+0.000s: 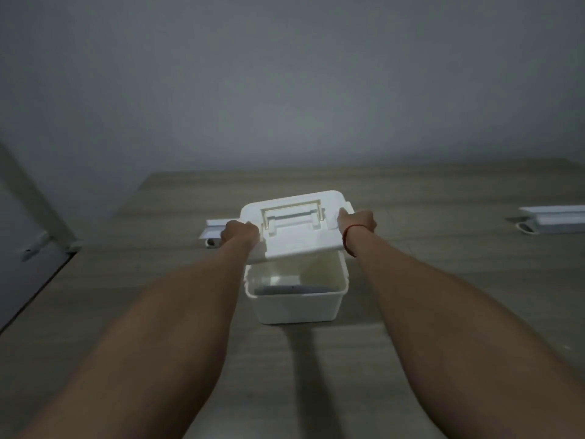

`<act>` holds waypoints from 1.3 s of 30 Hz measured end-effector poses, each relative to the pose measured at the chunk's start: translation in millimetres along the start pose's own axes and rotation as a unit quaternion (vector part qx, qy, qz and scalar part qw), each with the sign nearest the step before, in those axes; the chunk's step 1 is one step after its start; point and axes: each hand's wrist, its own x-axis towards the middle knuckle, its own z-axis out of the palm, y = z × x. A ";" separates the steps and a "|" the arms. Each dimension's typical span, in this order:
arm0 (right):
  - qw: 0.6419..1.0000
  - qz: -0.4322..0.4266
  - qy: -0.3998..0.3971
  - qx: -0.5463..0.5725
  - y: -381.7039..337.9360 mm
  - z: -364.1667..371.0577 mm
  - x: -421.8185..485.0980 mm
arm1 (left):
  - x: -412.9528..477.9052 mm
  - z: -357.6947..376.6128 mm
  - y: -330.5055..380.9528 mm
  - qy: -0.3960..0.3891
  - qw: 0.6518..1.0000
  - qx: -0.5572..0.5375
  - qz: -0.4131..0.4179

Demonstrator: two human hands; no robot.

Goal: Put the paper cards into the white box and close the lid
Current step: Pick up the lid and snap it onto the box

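Observation:
The white box (297,307) stands on the wooden table in front of me, its top uncovered at the near side. Grey paper cards (292,289) lie flat at its bottom. The white lid (300,239), with a recessed carry handle, hangs tilted above the far half of the box, near edge raised. My left hand (239,234) grips the lid's left side. My right hand (356,221), with a red string on the wrist, grips its right side.
A white plastic piece (212,232) lies on the table just behind my left hand. Another white part (552,220) sits at the far right. The table's left edge (41,288) runs diagonally, with a white frame leg beyond it. A grey wall stands behind.

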 end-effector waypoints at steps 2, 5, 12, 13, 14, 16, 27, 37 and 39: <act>0.999 -0.013 0.012 -0.046 12.4 -3.1 12.5 | 2.4 18.4 -5.8 -0.009 1.000 0.008 0.002; 0.996 -0.013 0.010 -0.089 36.2 0.9 32.8 | 8.5 38.6 -16.2 -0.027 1.000 -0.005 -0.008; 0.993 0.021 -0.028 -0.110 81.8 27.2 53.5 | 29.4 64.4 -50.8 -0.014 0.999 0.022 -0.024; 0.993 0.024 -0.031 -0.114 85.6 30.3 52.7 | 30.8 65.2 -54.4 -0.013 0.999 0.029 -0.024; 0.991 0.030 -0.036 -0.122 90.6 34.0 52.2 | 31.8 66.1 -58.9 -0.014 0.999 0.038 -0.026; 0.989 0.039 -0.044 -0.133 96.5 38.6 50.4 | 34.2 67.8 -65.6 -0.011 0.999 0.046 -0.026; 0.981 0.052 -0.036 -0.185 113.4 52.0 47.3 | 44.6 74.5 -85.9 -0.015 0.998 0.047 -0.026; 0.965 0.036 0.002 -0.260 129.4 54.3 47.6 | 50.3 77.6 -95.3 -0.035 0.998 0.049 -0.025; 0.972 0.052 -0.006 -0.228 128.9 53.7 49.9 | 49.4 76.6 -94.9 -0.048 0.997 0.048 -0.036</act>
